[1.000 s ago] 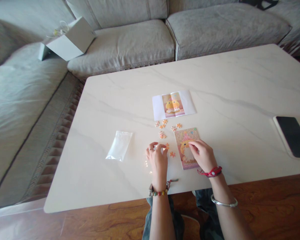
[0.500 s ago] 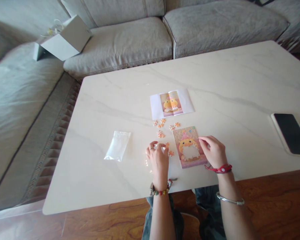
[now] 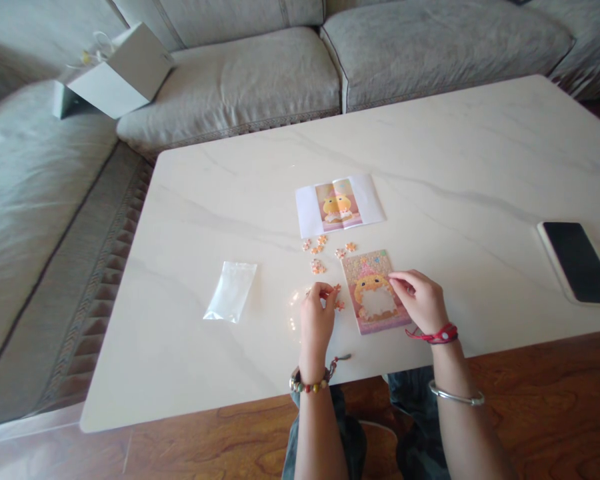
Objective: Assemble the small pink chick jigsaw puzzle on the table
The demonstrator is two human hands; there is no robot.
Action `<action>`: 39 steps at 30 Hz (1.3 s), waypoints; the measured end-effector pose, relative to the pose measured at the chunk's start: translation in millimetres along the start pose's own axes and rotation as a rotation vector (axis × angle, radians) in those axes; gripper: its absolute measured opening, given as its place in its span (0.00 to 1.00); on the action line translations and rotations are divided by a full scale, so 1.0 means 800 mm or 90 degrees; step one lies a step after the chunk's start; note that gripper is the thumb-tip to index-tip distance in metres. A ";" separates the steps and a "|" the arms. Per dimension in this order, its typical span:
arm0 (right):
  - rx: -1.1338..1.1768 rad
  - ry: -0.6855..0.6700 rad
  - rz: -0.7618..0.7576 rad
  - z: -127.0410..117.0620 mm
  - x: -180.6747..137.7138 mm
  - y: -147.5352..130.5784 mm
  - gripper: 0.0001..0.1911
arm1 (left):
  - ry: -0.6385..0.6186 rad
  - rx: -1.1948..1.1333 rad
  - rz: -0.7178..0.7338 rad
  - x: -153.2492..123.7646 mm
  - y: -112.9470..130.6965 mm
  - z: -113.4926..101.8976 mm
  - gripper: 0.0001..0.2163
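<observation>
A small, partly built jigsaw puzzle point(image 3: 371, 287) with a yellow duck picture lies on the white marble table point(image 3: 260, 200). My right hand point(image 3: 420, 300) rests on its right edge, fingers curled at the border. My left hand point(image 3: 317, 317) sits just left of it, fingertips pinched on a small orange puzzle piece point(image 3: 337, 289). Several loose orange pieces point(image 3: 325, 248) lie scattered beyond my left hand. A folded reference picture point(image 3: 339, 205) of the same duck lies further back.
An empty clear plastic bag point(image 3: 230, 291) lies to the left. A dark phone or tablet point(image 3: 577, 261) lies near the table's right edge. A grey sofa point(image 3: 250, 73) wraps round the far and left sides, with a white box point(image 3: 117, 70) on it.
My right hand moved from on top of the puzzle to its right edge. My left hand's fingers closed on a loose piece and turned towards the puzzle.
</observation>
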State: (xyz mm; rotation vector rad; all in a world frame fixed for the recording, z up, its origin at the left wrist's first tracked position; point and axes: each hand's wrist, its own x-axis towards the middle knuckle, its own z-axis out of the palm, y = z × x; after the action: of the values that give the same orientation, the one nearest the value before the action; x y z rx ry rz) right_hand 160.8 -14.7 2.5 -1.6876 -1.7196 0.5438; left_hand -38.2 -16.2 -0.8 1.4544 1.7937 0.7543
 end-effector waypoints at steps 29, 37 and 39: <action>0.020 -0.010 0.094 -0.001 -0.001 0.003 0.11 | 0.164 0.171 -0.037 0.006 -0.012 -0.003 0.10; 0.014 0.010 0.065 -0.004 -0.003 0.004 0.12 | 0.241 0.183 -0.045 0.036 -0.016 0.006 0.12; 0.016 0.012 0.062 -0.005 -0.004 0.005 0.12 | 0.256 0.197 -0.055 0.046 -0.012 0.008 0.12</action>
State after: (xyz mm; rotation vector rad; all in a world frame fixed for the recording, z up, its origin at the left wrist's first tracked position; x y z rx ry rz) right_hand 166.5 -17.9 2.2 -1.7602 -1.6177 0.5900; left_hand -43.2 18.0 -18.4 1.4817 2.3493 0.7929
